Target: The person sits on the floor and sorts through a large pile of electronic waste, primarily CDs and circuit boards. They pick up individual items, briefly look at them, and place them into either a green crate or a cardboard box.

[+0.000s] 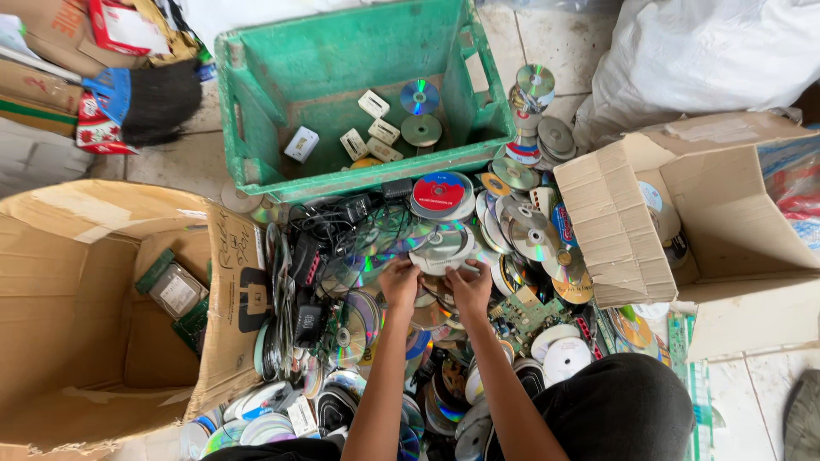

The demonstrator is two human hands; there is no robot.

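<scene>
A big heap of shiny discs (512,230) covers the floor in front of me, mixed with black cables and adapters (307,282). My left hand (400,283) and my right hand (471,288) are side by side in the middle of the heap, both gripping a small stack of discs (441,249) by its near edge. A green circuit board (523,312) lies just right of my right hand. A red and blue disc (439,192) sits on top of the heap beyond my hands.
A green plastic crate (256,94) beyond the heap holds discs and small white boxes. An open cardboard box (77,299) at left holds circuit boards and a drive. Another cardboard box (615,222) at right holds discs. A white sack (709,51) stands behind it.
</scene>
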